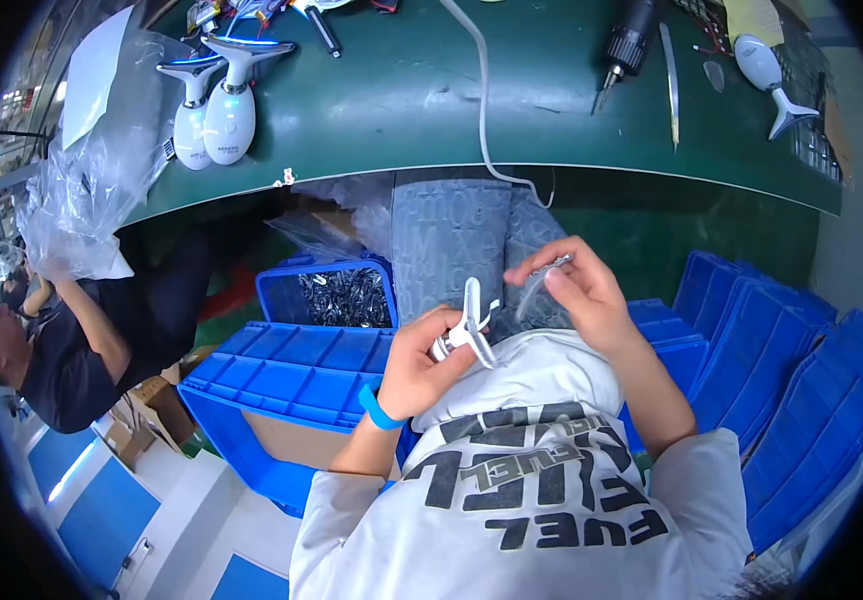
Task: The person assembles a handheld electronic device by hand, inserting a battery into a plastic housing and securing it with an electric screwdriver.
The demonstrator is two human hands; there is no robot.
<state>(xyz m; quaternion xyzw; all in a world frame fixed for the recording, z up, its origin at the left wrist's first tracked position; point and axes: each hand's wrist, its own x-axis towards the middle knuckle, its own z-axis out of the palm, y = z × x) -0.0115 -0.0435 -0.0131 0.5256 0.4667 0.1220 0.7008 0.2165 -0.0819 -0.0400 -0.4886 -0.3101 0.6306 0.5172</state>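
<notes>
Over my lap, my left hand (417, 365) grips a white facial massager (472, 328) with a forked, T-shaped head. Its head points up and its open frame faces to the right; the rest of the body is covered by my fingers. To the right, my right hand (594, 300) is closed in a pinch on a thin, curved, translucent strip (536, 284). A gap separates the strip from the massager. A blue band (379, 410) circles my left wrist.
On the green table (382, 125) lie two lit massagers (230, 122), a power screwdriver (629, 45), tweezers (670, 85), another massager (767, 75) and a white cable (484, 100). Blue crates (292, 355) flank me; one bin (347, 297) holds dark small parts. At left, a person (82, 335) handles a plastic bag (92, 205).
</notes>
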